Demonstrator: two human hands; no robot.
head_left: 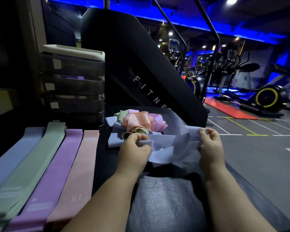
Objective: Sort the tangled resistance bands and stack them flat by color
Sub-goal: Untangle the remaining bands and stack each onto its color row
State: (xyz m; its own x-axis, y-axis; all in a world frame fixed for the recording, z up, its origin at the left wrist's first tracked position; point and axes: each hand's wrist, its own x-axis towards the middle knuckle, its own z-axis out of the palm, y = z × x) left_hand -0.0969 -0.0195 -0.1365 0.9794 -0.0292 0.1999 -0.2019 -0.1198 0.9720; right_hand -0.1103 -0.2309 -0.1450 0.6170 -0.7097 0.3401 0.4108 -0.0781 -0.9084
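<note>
From the head camera, the black surface (pixel 105 158) ends in an edge just right of the right hand (pixel 210 144), where it drops to the marked gym floor (pixel 258 158). A stacked drawer unit (pixel 74 84) closes the back left corner. A stair machine's slanted black panel (pixel 141 61) rises right behind the tangled pile (pixel 137 122), so the freest room is the dark strip between the pink stack (pixel 77 166) and the forearms. Both hands hold one pale blue band (pixel 174 143) above the near edge. The right hand pinches its end between curled fingers and thumb. The left hand (pixel 134 147) is curled round the crumpled other part, possibly brushing a beige loop of the pile. The band is twisted and folded over itself, matte, sagging between the hands. To the left lie four flat stacks side by side, touching: blue stack (pixel 12 156), green stack (pixel 32 161), purple stack (pixel 57 164), then pink.
</note>
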